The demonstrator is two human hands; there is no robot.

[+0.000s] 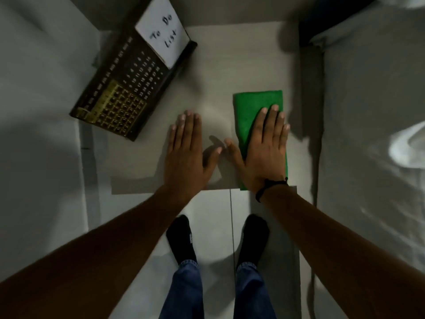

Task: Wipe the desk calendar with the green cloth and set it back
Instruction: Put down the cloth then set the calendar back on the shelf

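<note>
Neither grip is closing on anything: your left hand (184, 155) is lying flat and open on the bare table (213, 72), fingers together, thumb out to the right. Your right hand (266, 150) is also lying flat and open, palm down, pressing on the green cloth (253, 104), not pinching it. The cloth is folded into a long rectangle, sitting on the right side of the table, its near end reaching the table's front edge under your wrist. A black wristband (266, 185) is sitting on your right wrist. The two thumbs are nearly meeting between the hands. The desk calendar (124, 93) is resting at the table's far left corner, turned at an angle, well apart from both hands; dark face with gold grid and number rows, and a white "To Do List" card (163, 33) at its far end. Below the table edge your black socks (184, 238) and blue jeans (186, 291) are showing on the tiled floor (213, 226).
</note>
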